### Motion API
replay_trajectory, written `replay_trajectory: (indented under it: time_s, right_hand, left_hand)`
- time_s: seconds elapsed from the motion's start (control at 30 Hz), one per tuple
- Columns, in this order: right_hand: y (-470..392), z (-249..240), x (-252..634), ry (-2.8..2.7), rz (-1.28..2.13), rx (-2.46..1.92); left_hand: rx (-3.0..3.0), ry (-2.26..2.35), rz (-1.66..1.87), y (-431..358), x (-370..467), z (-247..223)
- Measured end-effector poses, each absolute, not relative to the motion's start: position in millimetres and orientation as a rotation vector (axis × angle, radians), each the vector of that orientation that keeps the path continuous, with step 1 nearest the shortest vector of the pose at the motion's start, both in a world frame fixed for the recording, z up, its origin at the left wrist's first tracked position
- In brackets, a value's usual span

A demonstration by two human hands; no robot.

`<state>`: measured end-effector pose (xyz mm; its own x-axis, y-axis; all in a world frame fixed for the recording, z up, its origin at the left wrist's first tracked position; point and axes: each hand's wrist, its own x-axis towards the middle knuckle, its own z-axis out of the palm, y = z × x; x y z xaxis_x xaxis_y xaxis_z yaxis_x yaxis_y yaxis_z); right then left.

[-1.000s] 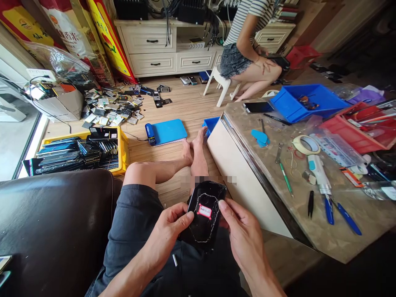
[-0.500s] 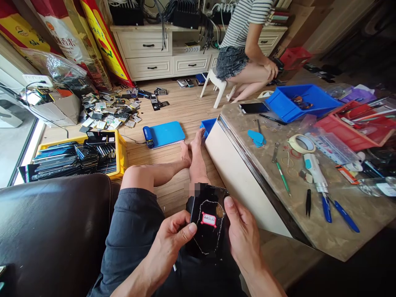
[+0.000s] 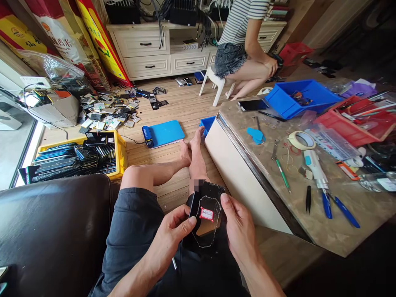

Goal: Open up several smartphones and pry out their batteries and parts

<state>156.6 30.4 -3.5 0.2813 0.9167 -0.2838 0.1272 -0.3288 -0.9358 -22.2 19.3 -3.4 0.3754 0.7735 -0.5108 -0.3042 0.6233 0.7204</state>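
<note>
I hold a glossy black phone over my lap, its flat face up toward me. A white label with a red border is stuck near its middle, and a pale, ragged line loops around the face. My left hand pinches the left edge, with the thumb on top. At the right edge my right hand has its thumb on the upper corner, fingers behind. The fingers under the phone are hidden. A blurred patch covers its top edge.
A workbench on the right carries tape, tweezers, blue-handled pliers and bins. A yellow crate of phones stands left, near a blue mat and piled parts. Another person sits on a stool.
The phone has tilted a little and shifted slightly left, so a tan reflection now shows lower on its face. Both hands keep their grip.
</note>
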Motion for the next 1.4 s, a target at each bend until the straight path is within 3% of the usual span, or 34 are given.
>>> replay_trajectory:
  time_s: [1.4]
  right_hand:
    - [34.4, 6.8, 151.5, -0.954, 1.115, -1.712]
  left_hand:
    - [0.692, 1.007, 0.752, 19.8, -22.7, -0.6]
